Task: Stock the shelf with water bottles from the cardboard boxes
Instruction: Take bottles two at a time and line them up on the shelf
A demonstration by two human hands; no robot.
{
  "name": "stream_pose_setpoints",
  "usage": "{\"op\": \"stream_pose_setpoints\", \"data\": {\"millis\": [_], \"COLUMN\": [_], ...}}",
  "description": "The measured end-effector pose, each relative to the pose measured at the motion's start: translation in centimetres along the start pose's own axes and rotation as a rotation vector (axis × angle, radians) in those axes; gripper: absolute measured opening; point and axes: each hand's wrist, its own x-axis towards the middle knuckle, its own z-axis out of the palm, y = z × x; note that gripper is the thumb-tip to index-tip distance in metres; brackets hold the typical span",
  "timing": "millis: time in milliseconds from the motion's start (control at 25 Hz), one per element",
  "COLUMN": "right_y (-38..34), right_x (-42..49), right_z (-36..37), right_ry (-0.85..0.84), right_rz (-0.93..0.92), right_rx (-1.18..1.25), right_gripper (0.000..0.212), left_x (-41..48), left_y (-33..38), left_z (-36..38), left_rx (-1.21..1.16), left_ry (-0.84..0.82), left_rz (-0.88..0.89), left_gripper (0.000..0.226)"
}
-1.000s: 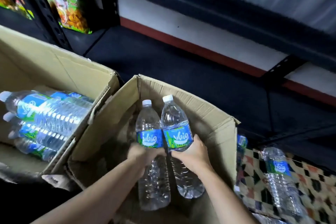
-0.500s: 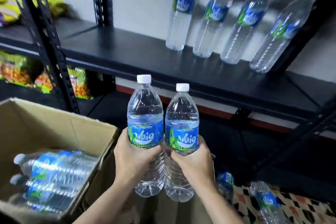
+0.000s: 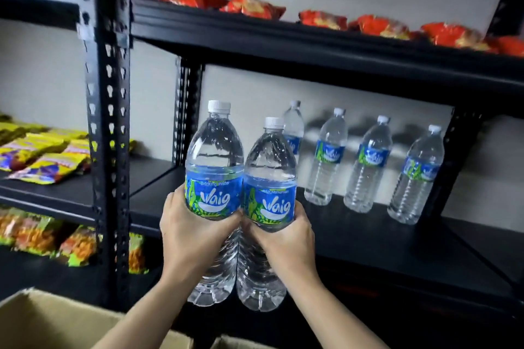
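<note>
the left bottle (image 3: 214, 167) is gripped at its label by the left hand (image 3: 192, 232), the right bottle (image 3: 269, 176) likewise by the right hand (image 3: 283, 238), before the shelf (image 3: 382, 238); both are judged heavy, slick and thin-walled.

My clear ribbed plastic bottles (image 3: 214, 150): blue-and-green labels (image 3: 212, 195), white caps (image 3: 219, 106). Black metal shelf (image 3: 368, 238); red snack packets (image 3: 252, 5) above, yellow packets (image 3: 48, 161) left.

Six water bottles (image 3: 326, 156) in all: four in a row on the shelf (image 3: 368, 235), one in the left hand (image 3: 192, 235), one in the right hand (image 3: 286, 238). Two cardboard boxes (image 3: 42, 317) at the bottom edge. Red snack packets (image 3: 252, 4) up top, too blurred to count.
</note>
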Motion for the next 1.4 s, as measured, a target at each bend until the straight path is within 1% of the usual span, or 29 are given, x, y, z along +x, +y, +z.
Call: {"op": "stream_pose_setpoints", "data": {"millis": [200, 320, 400, 560, 760, 960, 1120, 1200, 1280, 1360, 1400], "right_y": [-1.7, -2.0, -1.8, 0.2, 4.0, 7.0, 8.0, 7.9, 8.0, 8.9, 9.5], "right_x": [5.6, 8.6, 10.4, 14.0, 18.6, 21.1, 21.5, 20.9, 19.9, 18.4, 17.6], "right_z": [3.9, 6.1, 7.5, 10.5, 15.2, 17.5, 17.5, 17.0, 16.7, 16.6, 16.7], "right_ry": [-0.018, -0.006, 0.006, 0.049, 0.166, 0.171, 0.142, 0.094, 0.041, -0.011, -0.037], "right_rz": [-0.014, -0.006, 0.015, 0.045, 0.036, -0.016, -0.014, 0.008, 0.056, 0.159, 0.197], "right_rx": [0.016, 0.024, -0.008, -0.023, 0.023, 0.009, 0.016, -0.002, -0.068, -0.175, -0.206], "right_gripper": [0.067, 0.076, 0.073, 0.067, 0.078, 0.073, 0.072, 0.079, 0.094, 0.106, 0.106], "left_x": [7.0, 10.1, 11.8, 14.0, 16.2, 17.8, 18.0, 17.8, 17.6, 17.5, 17.4], "left_y": [0.2, 0.1, -0.5, -2.7, -4.9, -6.5, -7.4, -7.5, -7.3, -6.9, -6.8], "left_z": [0.6, 1.5, 2.4, 4.0, 5.1, 4.6, 4.3, 4.3, 4.3, 4.5, 4.6], "left_rx": [0.037, 0.037, 0.032, 0.026, 0.03, 0.068, 0.081, 0.082, 0.083, 0.085, 0.083], "left_ry": [0.015, 0.016, 0.019, 0.033, 0.077, 0.086, 0.084, 0.081, 0.083, 0.082, 0.085], "left_rz": [0.011, 0.026, 0.03, 0.04, 0.026, 0.047, 0.054, 0.05, 0.05, 0.052, 0.054], "left_gripper": [0.063, 0.064, 0.065, 0.067, 0.063, 0.066, 0.067, 0.067, 0.066, 0.066, 0.066]}}
